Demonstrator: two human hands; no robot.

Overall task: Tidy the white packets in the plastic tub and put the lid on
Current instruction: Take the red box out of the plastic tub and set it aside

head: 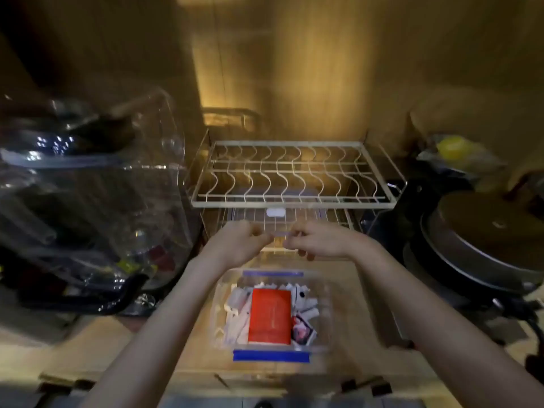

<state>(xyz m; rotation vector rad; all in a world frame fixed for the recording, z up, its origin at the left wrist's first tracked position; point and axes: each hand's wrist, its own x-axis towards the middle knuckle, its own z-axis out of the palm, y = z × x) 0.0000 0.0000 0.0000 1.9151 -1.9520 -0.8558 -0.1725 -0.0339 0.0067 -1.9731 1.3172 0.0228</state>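
The clear plastic tub [325, 293] stands open on the wooden counter, with blue clips on its near and far rims. Inside lie several white packets [237, 315] in a loose jumble, a red packet [269, 315] flat on top of them, and a small pink-printed packet [303, 331] at the right. Beyond the tub, the clear lid [290, 214], with a white tab and blue edges, rests on the lower tier of a wire rack. My left hand [238, 245] and my right hand [321, 241] are both pinched on the lid's near edge. The view is blurred.
A two-tier white wire dish rack [291, 172] stands behind the tub. A large clear plastic cover [97, 184] over dark cookware fills the left. Stacked dark pans [482, 242] sit at the right, with a yellow item in a bag [452, 148] behind them.
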